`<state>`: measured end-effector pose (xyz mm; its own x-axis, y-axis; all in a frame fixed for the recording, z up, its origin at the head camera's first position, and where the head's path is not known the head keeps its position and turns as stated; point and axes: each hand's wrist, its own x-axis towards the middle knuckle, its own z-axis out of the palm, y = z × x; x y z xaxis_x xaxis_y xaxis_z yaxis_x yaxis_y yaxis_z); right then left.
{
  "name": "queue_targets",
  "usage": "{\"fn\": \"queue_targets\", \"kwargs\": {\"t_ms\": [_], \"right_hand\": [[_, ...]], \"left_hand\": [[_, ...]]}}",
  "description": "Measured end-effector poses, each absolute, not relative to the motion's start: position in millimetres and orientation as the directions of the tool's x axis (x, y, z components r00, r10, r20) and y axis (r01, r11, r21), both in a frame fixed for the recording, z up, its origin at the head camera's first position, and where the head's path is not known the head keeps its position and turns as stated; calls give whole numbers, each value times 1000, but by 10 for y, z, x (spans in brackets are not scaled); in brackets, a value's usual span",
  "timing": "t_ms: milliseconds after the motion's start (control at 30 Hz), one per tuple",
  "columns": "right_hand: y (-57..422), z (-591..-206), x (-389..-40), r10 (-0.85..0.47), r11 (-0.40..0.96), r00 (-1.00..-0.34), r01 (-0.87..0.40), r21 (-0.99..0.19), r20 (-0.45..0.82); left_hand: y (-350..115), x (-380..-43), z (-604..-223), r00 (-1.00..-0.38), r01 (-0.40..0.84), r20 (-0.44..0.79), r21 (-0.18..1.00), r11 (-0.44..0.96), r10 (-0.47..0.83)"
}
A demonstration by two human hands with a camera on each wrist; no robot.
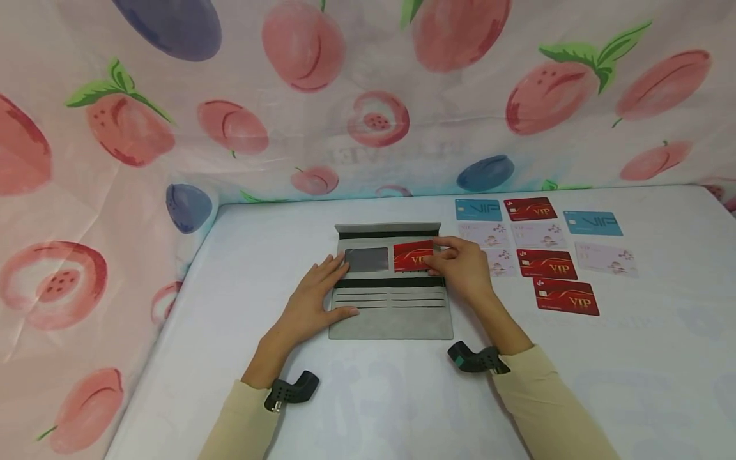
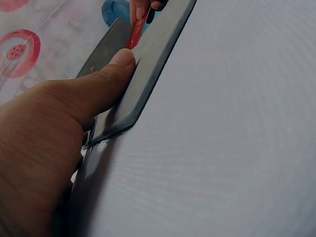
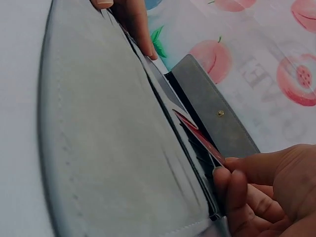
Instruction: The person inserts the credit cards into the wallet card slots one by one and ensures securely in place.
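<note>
A grey wallet (image 1: 391, 322) lies unfolded on the white table, its flap (image 1: 388, 228) turned up at the far side. My right hand (image 1: 462, 265) pinches a red VIP card (image 1: 411, 255) by its right end, between thumb and fingers. In the right wrist view, the card (image 3: 200, 136) stands tilted, its inner end at the wallet's upper right slots. My left hand (image 1: 313, 294) rests along the wallet's left edge with fingers spread and fairly straight. Its thumb (image 2: 116, 66) presses on the wallet's front part. The left wrist view hides most of its fingers.
Right of the wallet lie several cards: red VIP cards (image 1: 566, 296), blue VIP cards (image 1: 593, 223) and pale pink cards (image 1: 605, 257). Some sit close to my right hand. A fruit-printed cloth (image 1: 310, 128) hangs behind the table and down its left side.
</note>
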<state>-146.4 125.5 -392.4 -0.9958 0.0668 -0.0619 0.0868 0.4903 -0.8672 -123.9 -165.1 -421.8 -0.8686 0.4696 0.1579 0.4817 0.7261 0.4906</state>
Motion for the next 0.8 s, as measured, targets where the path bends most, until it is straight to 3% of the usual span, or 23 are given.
{"fn": "queue_targets", "kwargs": {"t_ms": [800], "right_hand": [[1088, -3941, -1477, 72, 478, -997, 65, -876, -35]], "left_hand": [[-1642, -1246, -4208, -872, 476, 147, 475, 740, 467]]}}
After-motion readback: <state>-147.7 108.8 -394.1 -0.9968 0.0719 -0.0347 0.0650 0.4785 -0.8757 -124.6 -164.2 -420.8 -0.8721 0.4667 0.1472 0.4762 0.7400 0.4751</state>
